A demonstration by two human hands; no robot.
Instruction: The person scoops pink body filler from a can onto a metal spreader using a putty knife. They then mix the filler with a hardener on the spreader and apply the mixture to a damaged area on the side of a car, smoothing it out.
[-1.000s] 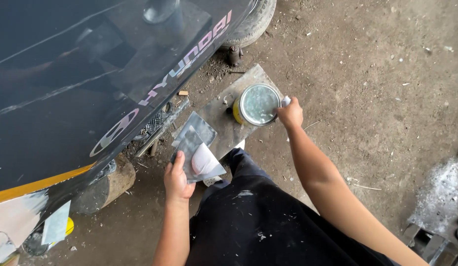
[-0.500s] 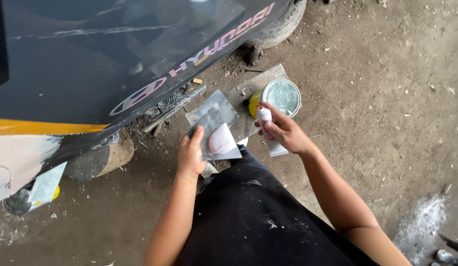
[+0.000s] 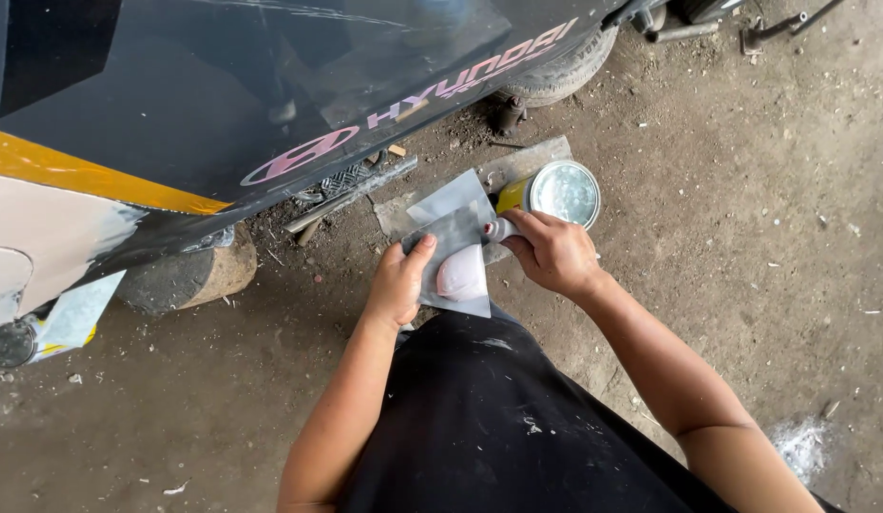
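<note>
Left hand [image 3: 398, 285] clamped on grey mixing board [image 3: 451, 249], thumb on top; pale pink filler blob [image 3: 461, 276] at board's 5 o'clock. Right hand [image 3: 553, 252] closed around putty knife [image 3: 499, 229], touching board's 3 o'clock edge. Open tin [image 3: 555, 193] at 1 o'clock, just beside. Dark car panel [image 3: 223, 85] at 11 o'clock.
</note>
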